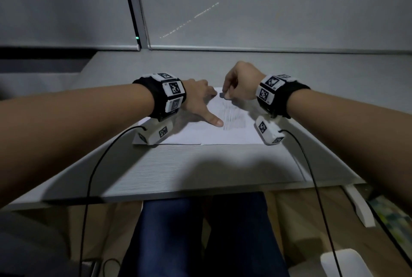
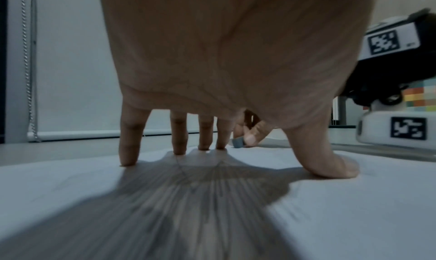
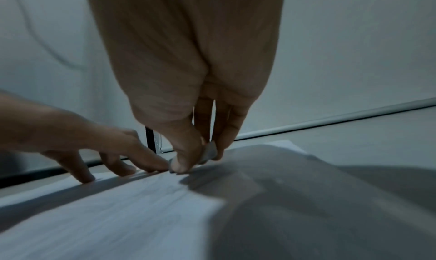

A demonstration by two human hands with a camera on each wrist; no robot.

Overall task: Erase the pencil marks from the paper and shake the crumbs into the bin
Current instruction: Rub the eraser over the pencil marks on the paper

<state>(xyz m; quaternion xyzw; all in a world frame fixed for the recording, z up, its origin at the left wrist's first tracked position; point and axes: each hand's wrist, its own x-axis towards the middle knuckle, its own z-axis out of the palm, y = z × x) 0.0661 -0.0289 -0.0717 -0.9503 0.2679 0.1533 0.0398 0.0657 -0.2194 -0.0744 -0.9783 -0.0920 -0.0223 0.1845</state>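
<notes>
A white sheet of paper (image 1: 200,134) lies on the grey desk, with grey pencil scribbles (image 1: 233,116) in its middle. My left hand (image 1: 200,103) presses the sheet flat, fingers spread and straight, thumb (image 2: 330,163) and fingertips (image 2: 128,157) on the paper. My right hand (image 1: 236,85) pinches a small grey eraser (image 1: 223,95) between thumb and fingers at the paper's far edge. In the right wrist view the eraser (image 3: 208,152) touches the sheet (image 3: 118,208) just beside the left fingers. The left wrist view shows the eraser (image 2: 238,143) beyond my fingers.
The grey desk (image 1: 178,169) runs to a window with drawn blinds (image 1: 245,9) at the back. Black cables (image 1: 93,176) hang from both wrist cameras over the desk's front edge. A white object (image 1: 345,263) stands on the floor at lower right. No bin is in view.
</notes>
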